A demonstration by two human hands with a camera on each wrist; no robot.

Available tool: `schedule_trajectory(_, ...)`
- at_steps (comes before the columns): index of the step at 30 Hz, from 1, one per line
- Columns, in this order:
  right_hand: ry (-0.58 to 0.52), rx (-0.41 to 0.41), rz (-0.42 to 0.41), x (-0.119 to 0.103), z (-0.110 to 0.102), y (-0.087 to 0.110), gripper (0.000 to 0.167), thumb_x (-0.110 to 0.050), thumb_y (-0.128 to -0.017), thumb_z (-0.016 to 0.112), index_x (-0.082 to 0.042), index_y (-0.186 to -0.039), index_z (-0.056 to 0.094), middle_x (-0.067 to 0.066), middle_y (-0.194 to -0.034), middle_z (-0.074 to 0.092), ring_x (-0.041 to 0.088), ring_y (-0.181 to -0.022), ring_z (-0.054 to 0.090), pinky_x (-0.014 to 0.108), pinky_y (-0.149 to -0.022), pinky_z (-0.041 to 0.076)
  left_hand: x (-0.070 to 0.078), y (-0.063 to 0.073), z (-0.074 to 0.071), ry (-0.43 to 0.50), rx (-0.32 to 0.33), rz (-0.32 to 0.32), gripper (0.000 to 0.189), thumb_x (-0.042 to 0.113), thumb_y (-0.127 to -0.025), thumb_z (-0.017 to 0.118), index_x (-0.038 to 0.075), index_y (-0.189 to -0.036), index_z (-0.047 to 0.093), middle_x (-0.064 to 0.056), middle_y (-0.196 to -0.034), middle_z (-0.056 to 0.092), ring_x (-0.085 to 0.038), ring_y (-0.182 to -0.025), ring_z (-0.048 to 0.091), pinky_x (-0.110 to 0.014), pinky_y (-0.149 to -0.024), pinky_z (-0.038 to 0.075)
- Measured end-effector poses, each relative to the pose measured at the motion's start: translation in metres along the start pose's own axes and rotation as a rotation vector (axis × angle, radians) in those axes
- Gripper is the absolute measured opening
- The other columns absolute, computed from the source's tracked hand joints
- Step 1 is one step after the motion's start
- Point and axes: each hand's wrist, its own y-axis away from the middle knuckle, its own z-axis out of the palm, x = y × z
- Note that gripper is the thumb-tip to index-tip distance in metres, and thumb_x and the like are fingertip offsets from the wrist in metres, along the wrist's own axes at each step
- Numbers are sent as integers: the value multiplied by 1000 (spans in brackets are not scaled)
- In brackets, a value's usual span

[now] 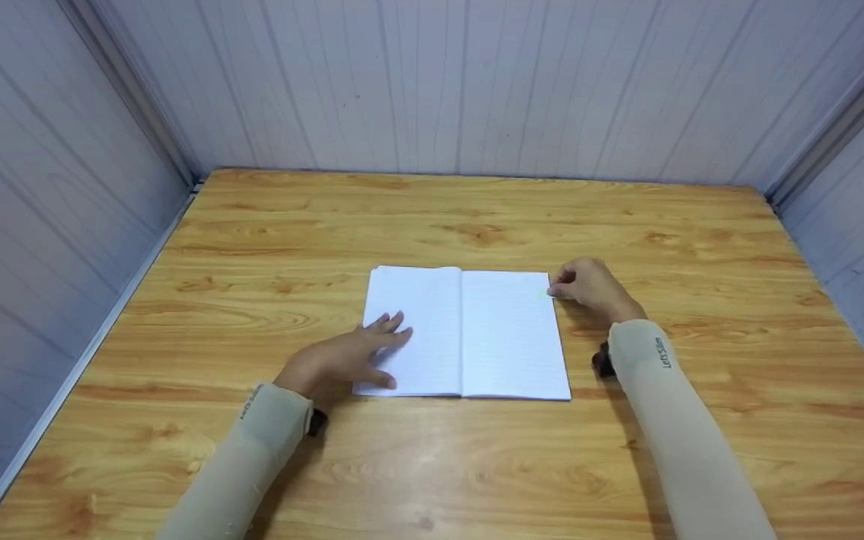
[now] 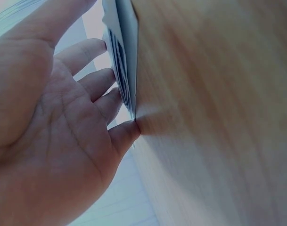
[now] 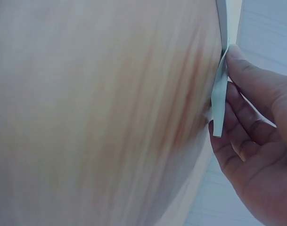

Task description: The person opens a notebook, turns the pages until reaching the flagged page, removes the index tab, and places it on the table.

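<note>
An open notebook (image 1: 514,337) with lined white pages lies on the wooden table. My left hand (image 1: 357,352) rests on its left page with the fingers spread. From the left wrist view, the fingers of my left hand (image 2: 63,113) reach over the edge of the stacked pages (image 2: 122,61). At the right page's outer edge, near the upper corner, my right hand (image 1: 589,289) pinches a small pale sticky tab (image 3: 219,101). The right thumb presses at the tab's upper end against the page edge, and its other end sticks out past the curled fingers. A faint yellow-green patch shows there in the head view.
The wood-grain table (image 1: 432,480) extends around the notebook on all sides. Pale panelled walls (image 1: 432,90) stand behind it and at the left and right. Both forearms wear light sleeves (image 1: 687,435), with a dark wrist device (image 1: 603,361) under each cuff.
</note>
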Motion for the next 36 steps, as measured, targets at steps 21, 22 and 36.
schedule_trajectory(21,77,-79,-75,2,-2,-1,15,-12,-99,52,-1,-94,61,8,-90,59,20,-81,49,31,-73,41,-3,-1,1,3,0,-9,81,26,-87,71,23,-152,23,2,-162,-1,-21,-150,-8,-48,-121,0)
schedule_trajectory(22,81,-78,-81,2,-2,-1,15,-12,-99,52,-1,-94,61,8,-91,59,20,-82,49,32,-74,41,-3,-1,1,4,2,-12,81,26,-87,71,23,-152,23,3,-162,-1,-21,-150,-8,-48,-121,1)
schedule_trajectory(36,62,-87,-88,4,-4,3,16,-14,-100,50,-1,-100,58,10,-96,59,22,-88,49,34,-80,42,-3,0,0,7,-5,31,82,20,-87,71,16,-153,23,-4,-163,1,-26,-150,-8,-50,-120,1)
